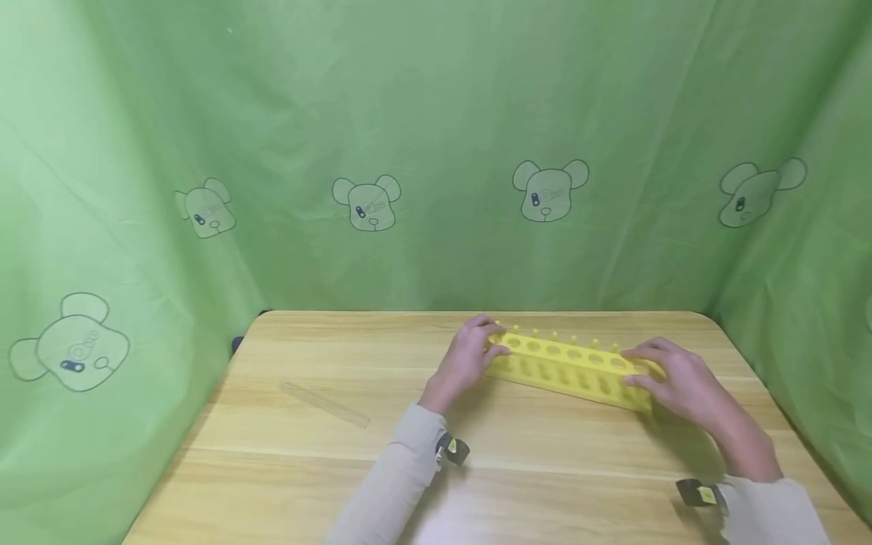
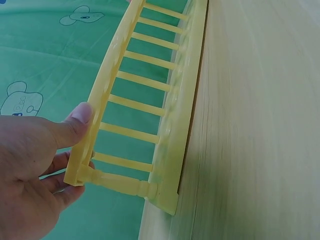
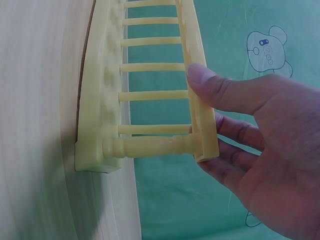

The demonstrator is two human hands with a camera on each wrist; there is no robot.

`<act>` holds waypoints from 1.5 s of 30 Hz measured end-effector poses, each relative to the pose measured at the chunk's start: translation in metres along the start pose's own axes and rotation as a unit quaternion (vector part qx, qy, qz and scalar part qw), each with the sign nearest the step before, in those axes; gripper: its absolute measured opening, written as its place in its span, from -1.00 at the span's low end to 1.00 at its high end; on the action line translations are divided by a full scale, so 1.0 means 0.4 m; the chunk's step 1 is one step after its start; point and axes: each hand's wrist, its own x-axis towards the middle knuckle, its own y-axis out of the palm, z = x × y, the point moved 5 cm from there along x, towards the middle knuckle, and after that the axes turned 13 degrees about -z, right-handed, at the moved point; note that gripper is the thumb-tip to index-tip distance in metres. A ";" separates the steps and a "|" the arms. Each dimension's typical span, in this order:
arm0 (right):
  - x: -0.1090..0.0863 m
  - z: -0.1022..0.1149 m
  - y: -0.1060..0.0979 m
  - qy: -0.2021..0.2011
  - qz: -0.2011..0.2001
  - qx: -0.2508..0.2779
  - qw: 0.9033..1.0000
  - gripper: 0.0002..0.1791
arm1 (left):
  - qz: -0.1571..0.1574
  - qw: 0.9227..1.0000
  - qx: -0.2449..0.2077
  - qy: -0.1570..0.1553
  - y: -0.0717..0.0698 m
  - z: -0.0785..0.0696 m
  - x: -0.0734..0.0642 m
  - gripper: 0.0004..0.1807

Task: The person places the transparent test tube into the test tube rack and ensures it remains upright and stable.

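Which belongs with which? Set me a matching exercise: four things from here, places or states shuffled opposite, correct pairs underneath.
Things:
1. yellow rack
2. clear strip
3. green backdrop
4. left grip

Places or states:
A. lying on the table, apart from the rack
B. at the rack's left end
C. printed with cartoon heads
D. held at both ends

Pairs: 1-D; 2-A; 3-C; 4-B
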 end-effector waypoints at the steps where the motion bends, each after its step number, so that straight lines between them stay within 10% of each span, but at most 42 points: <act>1: 0.001 0.001 0.002 0.000 0.000 0.001 1.000 -0.54 | 0.000 1.000 0.000 -0.001 -0.002 0.001 -0.001 -0.50; 45: 0.088 0.067 0.090 -0.005 0.060 0.039 0.997 -0.53 | -0.038 0.998 0.008 -0.048 -0.104 0.079 -0.055 -0.52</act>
